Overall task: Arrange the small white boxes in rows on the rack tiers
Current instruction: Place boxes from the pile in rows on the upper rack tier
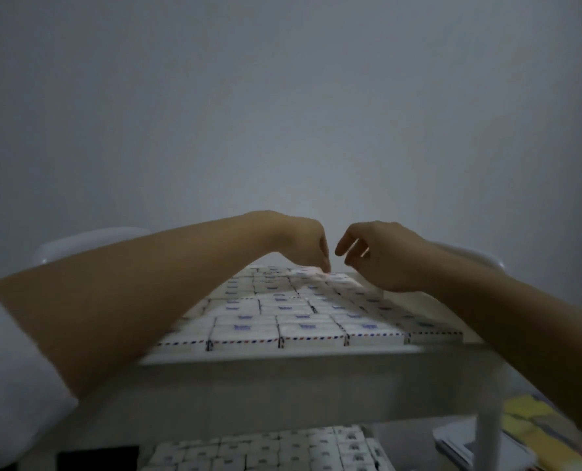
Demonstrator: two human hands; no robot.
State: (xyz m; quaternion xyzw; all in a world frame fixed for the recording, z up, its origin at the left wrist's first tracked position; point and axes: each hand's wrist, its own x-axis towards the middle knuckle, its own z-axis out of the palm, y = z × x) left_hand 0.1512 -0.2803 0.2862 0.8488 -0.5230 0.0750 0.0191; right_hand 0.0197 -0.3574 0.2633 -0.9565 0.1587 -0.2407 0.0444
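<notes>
Nearest you, at the lower left, a white sleeve (7, 385) covers your left upper arm. Both bare forearms reach forward over a white rack (282, 379). Below its front edge, more white boxes (265, 450) lie packed in rows on the tier underneath. To the lower right, beside a rack leg (486, 436), lies a blurred yellow object (534, 419).

On the top tier (282, 353), the small white boxes (282, 317) lie flat in tight rows, touching one another from the front edge to the back. Each has a blue mark on top, and the front row shows a red and blue dashed border.

At the far rows, your left hand (299, 243) bends down at the wrist, its fingers bunched and their tips touching a box there. You cannot tell whether they pinch it. Just beside it, your right hand (384, 256) hangs with fingers loosely curled and slightly parted, holding nothing visible, its underside low over the boxes.

Behind the hands, rounded white handles (89, 239) rise at the rack's back corners against a plain grey wall (282, 96).
</notes>
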